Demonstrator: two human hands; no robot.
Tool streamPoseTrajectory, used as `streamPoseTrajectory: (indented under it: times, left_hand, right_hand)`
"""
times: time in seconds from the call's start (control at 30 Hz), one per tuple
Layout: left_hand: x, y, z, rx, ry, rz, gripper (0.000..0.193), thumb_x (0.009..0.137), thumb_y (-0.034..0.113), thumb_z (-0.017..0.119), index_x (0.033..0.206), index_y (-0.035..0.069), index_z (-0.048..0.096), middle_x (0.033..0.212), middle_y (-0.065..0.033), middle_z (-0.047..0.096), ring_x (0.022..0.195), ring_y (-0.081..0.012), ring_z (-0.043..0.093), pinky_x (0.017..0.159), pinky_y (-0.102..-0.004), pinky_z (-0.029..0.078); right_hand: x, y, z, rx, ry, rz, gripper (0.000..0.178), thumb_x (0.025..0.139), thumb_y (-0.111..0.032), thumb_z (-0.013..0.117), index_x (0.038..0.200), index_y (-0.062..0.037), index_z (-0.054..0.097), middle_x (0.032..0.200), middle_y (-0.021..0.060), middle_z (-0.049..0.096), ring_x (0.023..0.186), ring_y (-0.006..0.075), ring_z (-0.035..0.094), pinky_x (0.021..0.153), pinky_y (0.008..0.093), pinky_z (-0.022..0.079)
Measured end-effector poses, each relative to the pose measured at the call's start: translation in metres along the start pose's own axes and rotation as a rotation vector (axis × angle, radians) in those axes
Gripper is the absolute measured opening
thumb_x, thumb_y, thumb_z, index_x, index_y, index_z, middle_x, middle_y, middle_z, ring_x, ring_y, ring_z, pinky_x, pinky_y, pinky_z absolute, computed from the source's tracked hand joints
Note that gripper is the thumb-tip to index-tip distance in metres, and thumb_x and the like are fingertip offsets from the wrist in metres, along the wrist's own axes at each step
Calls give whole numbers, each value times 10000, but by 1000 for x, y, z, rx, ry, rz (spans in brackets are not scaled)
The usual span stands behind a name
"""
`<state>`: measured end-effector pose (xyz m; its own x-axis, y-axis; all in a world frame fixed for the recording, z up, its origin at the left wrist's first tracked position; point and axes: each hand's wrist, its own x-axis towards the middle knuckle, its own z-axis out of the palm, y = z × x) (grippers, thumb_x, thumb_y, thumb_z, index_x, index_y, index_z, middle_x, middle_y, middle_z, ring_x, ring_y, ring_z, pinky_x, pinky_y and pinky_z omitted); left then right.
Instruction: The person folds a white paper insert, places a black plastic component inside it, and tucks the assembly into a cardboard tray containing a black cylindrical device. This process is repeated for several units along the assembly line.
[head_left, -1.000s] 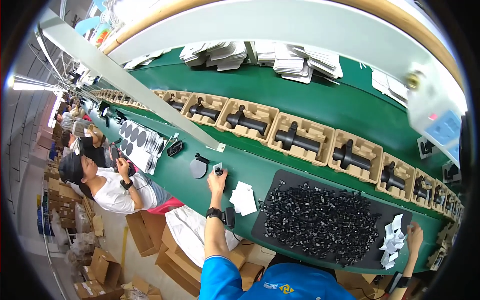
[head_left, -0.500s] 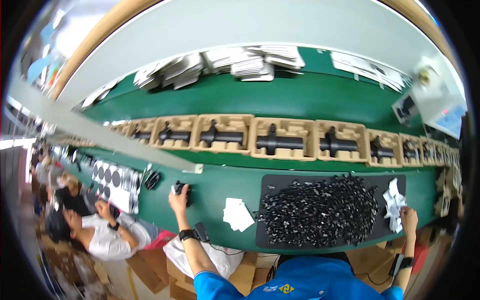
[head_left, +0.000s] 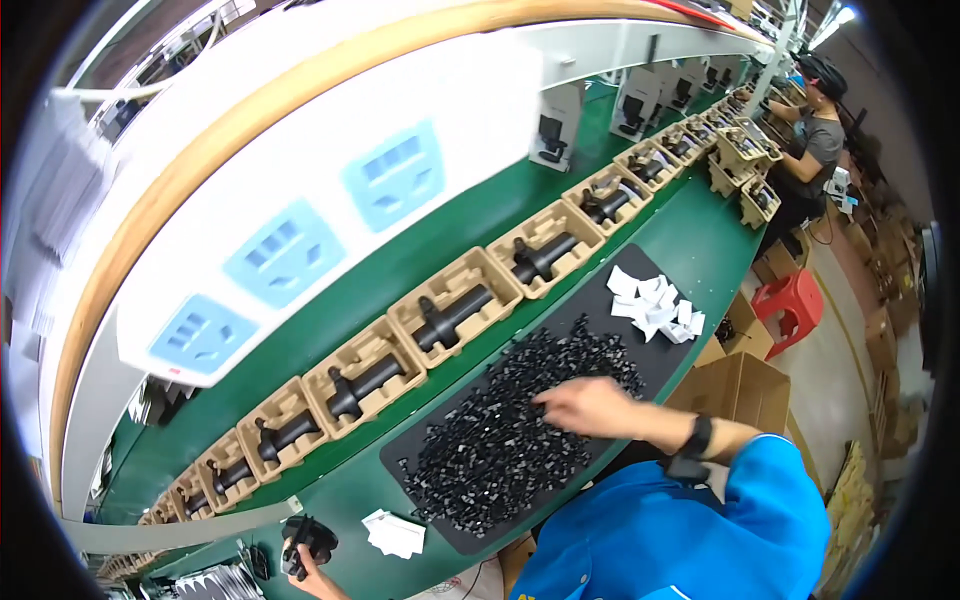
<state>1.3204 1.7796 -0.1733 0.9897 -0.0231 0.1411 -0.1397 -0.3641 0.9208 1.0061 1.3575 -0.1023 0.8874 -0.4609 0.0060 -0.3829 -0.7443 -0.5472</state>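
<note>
Along the green counter (head_left: pixel 715 235), tan trays (head_left: pixel 475 328) cradle black cylindrical parts (head_left: pixel 452 318). At lower left, the person's left hand (head_left: pixel 308 572) grasps a black device (head_left: pixel 314 538) near white papers (head_left: pixel 394 534). The right hand (head_left: pixel 590 405) is over a heap of small black pieces (head_left: pixel 500 460) on a dark mat (head_left: pixel 595 310); whether its bent fingers (head_left: pixel 556 402) grip one cannot be told.
</note>
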Motion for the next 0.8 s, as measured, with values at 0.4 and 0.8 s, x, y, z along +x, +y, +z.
streamPoseTrajectory:
  times: [0.4, 0.8]
  left_hand:
    - [-194, 225, 241, -775, -615, -128, 356, 760, 192, 702, 1011, 5, 532, 898, -65, 527, 753, -164, 548, 650, -281, 491]
    - [-246, 305, 370, -428, -498, -157, 317, 841, 46, 575, 1120, -88, 504, 793, -105, 606, 588, -174, 599, 439, -254, 516]
  right_hand:
    - [3, 14, -18, 751, 26, -248, 992, 724, -295, 754, 1432, -22, 115, 1402, 227, 297, 1276, 359, 346, 1049, 398, 316]
    - [47, 210, -140, 445, 473, 203, 482, 834, -180, 606, 1221, -7, 377, 873, 268, 606, 847, 434, 600, 737, 448, 491]
